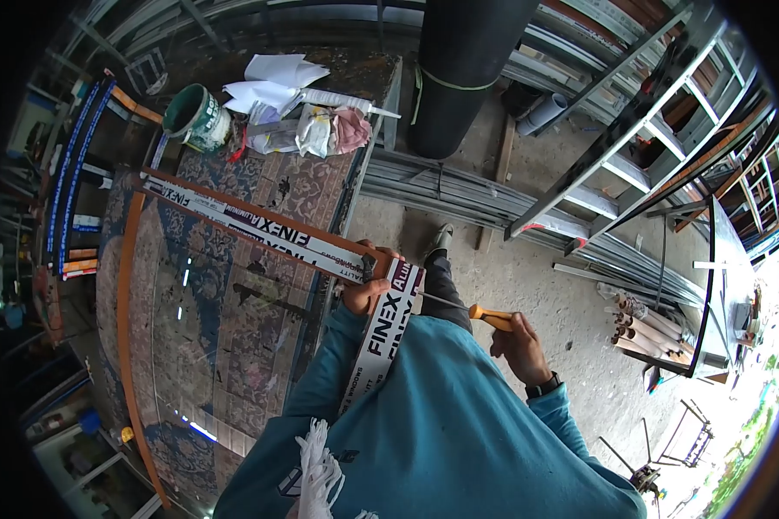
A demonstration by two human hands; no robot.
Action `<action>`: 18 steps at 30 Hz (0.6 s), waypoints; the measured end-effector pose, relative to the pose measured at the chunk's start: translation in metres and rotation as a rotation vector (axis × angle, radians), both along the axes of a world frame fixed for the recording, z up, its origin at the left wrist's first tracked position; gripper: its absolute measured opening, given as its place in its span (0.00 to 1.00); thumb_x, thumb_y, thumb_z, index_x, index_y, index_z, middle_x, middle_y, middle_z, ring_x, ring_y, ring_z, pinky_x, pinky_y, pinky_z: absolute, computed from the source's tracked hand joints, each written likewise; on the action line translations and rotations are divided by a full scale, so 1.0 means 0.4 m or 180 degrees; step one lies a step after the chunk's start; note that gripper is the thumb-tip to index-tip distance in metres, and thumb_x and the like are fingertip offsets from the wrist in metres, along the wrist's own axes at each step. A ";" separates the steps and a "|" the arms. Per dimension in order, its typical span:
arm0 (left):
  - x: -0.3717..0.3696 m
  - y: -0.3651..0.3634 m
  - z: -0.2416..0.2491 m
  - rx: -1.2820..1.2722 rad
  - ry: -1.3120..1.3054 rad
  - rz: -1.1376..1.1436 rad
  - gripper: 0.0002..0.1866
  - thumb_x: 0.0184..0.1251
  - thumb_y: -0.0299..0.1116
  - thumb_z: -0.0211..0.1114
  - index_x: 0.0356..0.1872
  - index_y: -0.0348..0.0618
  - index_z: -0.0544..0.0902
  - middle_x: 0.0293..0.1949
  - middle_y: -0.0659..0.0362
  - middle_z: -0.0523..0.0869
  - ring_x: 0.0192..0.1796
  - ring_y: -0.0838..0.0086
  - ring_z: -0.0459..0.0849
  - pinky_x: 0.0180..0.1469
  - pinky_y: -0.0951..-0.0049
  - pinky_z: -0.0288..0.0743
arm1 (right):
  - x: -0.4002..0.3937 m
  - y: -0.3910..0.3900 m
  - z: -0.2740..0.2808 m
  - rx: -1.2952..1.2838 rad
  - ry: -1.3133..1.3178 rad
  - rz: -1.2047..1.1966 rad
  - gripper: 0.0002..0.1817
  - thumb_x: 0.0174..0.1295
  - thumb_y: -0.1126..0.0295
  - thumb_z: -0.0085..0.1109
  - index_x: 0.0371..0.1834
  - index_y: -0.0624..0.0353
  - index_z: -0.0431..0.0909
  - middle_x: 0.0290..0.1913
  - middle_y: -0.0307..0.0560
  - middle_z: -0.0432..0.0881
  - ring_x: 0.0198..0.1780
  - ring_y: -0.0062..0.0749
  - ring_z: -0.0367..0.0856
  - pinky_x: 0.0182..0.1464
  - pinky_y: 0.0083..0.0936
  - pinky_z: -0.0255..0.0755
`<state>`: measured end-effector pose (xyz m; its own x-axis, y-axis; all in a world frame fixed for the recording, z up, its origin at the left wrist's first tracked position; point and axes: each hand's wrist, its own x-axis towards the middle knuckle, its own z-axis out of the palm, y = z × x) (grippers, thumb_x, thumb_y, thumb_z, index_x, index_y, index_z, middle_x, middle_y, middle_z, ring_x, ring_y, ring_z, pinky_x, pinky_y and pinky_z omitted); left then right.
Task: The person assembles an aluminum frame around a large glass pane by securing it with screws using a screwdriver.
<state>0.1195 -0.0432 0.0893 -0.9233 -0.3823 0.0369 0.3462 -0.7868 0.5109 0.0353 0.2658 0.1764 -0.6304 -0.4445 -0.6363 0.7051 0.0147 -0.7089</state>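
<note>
Head view. Gripped a FINEX-labelled frame (383, 324) near its corner with the left hand (363, 296), beyond the edge of the patterned-covered desk (290, 186). Clasped a screwdriver (492, 317) by its orange handle in the right hand (519, 350), shaft toward the corner. Included, on the desk: green tub (197, 119), white papers (273, 82), nozzled tube (346, 101).

From the wearer's head, the scene is viewed forward and steeply down in a wide, round frame, with the teal shirt (467, 406) seen close at six o'clock, the patterned bench (264, 186) at nine, the ladder (625, 170) farther off at two
</note>
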 end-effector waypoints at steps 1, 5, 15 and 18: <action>0.000 0.003 0.000 0.0019 0.0017 0.0013 0.33 0.48 0.13 0.58 0.57 0.50 0.63 0.51 0.49 0.76 0.62 0.58 0.74 0.67 0.52 0.73 | -0.020 0.048 -0.036 0.0348 0.0192 0.0643 0.26 0.75 0.45 0.39 0.46 0.61 0.70 0.26 0.45 0.74 0.26 0.29 0.74 0.31 0.25 0.70; 0.005 0.004 -0.005 0.0078 -0.0080 0.0030 0.33 0.48 0.14 0.58 0.58 0.49 0.63 0.51 0.49 0.76 0.62 0.57 0.74 0.67 0.51 0.72 | -0.003 0.000 0.023 0.0208 0.0084 0.0693 0.27 0.75 0.46 0.38 0.45 0.62 0.71 0.27 0.47 0.75 0.27 0.29 0.75 0.34 0.26 0.71; 0.001 -0.003 -0.013 0.0027 0.0001 -0.0030 0.33 0.48 0.13 0.58 0.58 0.50 0.63 0.51 0.49 0.76 0.62 0.57 0.75 0.67 0.53 0.72 | 0.000 0.012 0.049 0.1111 0.0476 0.1076 0.38 0.73 0.37 0.32 0.39 0.66 0.77 0.19 0.39 0.70 0.20 0.24 0.70 0.27 0.22 0.67; -0.002 -0.003 -0.008 0.0008 0.0015 -0.0006 0.33 0.47 0.12 0.58 0.58 0.50 0.63 0.51 0.49 0.76 0.62 0.56 0.75 0.67 0.53 0.72 | 0.031 -0.055 0.056 0.0216 0.0076 -0.0513 0.35 0.73 0.39 0.35 0.41 0.65 0.75 0.22 0.41 0.72 0.21 0.25 0.70 0.27 0.23 0.67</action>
